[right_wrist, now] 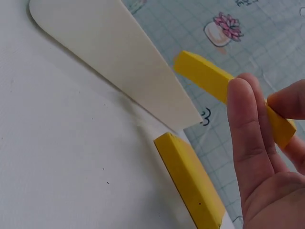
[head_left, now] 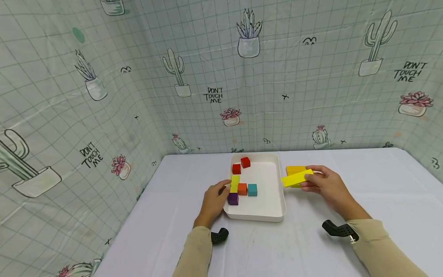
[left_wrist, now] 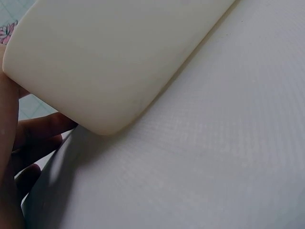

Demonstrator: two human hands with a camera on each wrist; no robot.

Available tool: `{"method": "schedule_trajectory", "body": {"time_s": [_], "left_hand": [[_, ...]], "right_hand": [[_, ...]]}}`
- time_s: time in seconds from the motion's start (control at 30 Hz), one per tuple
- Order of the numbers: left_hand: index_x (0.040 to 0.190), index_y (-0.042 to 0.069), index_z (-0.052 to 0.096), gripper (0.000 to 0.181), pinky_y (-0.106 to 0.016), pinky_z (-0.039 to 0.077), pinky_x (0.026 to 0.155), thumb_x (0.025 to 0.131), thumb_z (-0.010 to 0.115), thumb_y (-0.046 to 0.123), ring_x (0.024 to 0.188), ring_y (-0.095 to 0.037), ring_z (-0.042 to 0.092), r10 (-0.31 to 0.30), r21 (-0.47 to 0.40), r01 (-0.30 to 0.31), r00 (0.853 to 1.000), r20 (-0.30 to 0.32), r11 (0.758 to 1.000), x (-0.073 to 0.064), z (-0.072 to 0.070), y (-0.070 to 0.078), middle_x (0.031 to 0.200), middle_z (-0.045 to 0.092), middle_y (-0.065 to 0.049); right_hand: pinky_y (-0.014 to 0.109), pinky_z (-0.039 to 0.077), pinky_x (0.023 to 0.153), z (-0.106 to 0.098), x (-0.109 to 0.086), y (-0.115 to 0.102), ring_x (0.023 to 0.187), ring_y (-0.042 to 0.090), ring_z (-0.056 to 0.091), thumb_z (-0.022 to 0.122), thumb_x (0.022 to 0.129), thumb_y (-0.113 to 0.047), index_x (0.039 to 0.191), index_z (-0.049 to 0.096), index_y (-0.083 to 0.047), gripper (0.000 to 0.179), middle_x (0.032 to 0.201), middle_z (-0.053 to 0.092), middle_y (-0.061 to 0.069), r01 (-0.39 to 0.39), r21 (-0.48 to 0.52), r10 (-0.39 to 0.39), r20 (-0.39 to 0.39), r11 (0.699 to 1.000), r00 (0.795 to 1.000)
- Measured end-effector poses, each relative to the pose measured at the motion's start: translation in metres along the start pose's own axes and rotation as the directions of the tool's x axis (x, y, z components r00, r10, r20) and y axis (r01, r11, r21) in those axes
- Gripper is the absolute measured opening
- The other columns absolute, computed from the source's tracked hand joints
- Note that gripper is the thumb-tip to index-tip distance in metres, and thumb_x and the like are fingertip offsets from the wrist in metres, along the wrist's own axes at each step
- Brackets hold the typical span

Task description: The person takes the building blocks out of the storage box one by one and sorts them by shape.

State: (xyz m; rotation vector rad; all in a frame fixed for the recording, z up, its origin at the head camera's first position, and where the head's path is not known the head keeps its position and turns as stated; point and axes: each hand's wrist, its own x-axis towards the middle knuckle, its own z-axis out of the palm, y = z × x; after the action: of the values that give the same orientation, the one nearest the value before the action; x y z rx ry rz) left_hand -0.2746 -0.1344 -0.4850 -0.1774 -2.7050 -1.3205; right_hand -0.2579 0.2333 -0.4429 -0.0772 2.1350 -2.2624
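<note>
My right hand (head_left: 325, 186) pinches a long yellow block (head_left: 295, 179) between thumb and fingers, above the table just right of the white tray (head_left: 265, 215). Behind and below it, more yellow block (head_left: 295, 169) shows, partly covered. In the right wrist view a yellow block (right_wrist: 188, 176) lies on the table. At the tray's left rim is my left hand (head_left: 212, 200), its index finger and thumb reaching over beside a yellow block (head_left: 235, 184) in the tray; other fingers (left_wrist: 47, 125) are loosely bent outside the wall. Whether they press anything is hidden.
Inside the tray are two red cubes (head_left: 245, 162) at the back left, an orange cube (head_left: 242, 189), a teal cube (head_left: 252, 190) and a purple cube (head_left: 233, 199). A white cloth (head_left: 256, 250) covers the table. Patterned fabric (head_left: 277, 77) hangs behind and to the left.
</note>
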Motion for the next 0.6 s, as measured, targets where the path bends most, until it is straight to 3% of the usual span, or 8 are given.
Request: {"method": "schedule_trajectory", "body": {"time_s": [0.17, 0.37, 0.6], "left_hand": [[0.136, 0.025, 0.064, 0.035, -0.052, 0.043, 0.105, 0.103, 0.053, 0.030, 0.118, -0.026, 0.057, 0.009, 0.010, -0.010, 1.000, 0.005, 1.000, 0.001, 0.001, 0.000, 0.126, 0.065, -0.007], [0.135, 0.025, 0.065, 0.034, -0.053, 0.042, 0.106, 0.103, 0.054, 0.029, 0.118, -0.027, 0.057, 0.003, -0.008, -0.003, 1.000, 0.008, 1.000, -0.001, 0.001, 0.000, 0.127, 0.065, -0.007], [0.135, 0.024, 0.065, 0.034, -0.052, 0.043, 0.104, 0.103, 0.054, 0.029, 0.117, -0.027, 0.057, 0.003, -0.003, -0.003, 1.000, -0.002, 1.000, -0.001, -0.001, 0.001, 0.126, 0.065, -0.007]], "right_hand": [[0.031, 0.059, 0.078, -0.007, -0.006, 0.000, 0.081, 0.017, 0.072, 0.062, 0.100, -0.015, 0.143, 0.041, 0.001, 0.051, 0.093, 0.070, 0.002, -0.039, 0.000, 0.039, -0.048, 0.999, 0.998], [0.031, 0.058, 0.080, -0.012, -0.008, 0.004, 0.084, 0.017, 0.072, 0.059, 0.103, -0.019, 0.148, 0.033, 0.008, 0.059, 0.094, 0.069, 0.001, -0.080, -0.058, 0.077, -0.055, 0.995, 0.996], [0.030, 0.059, 0.076, -0.016, -0.006, 0.009, 0.081, 0.014, 0.072, 0.058, 0.102, -0.018, 0.147, 0.035, 0.010, 0.058, 0.097, 0.067, 0.001, -0.118, -0.106, 0.108, -0.093, 0.987, 0.990]]}}
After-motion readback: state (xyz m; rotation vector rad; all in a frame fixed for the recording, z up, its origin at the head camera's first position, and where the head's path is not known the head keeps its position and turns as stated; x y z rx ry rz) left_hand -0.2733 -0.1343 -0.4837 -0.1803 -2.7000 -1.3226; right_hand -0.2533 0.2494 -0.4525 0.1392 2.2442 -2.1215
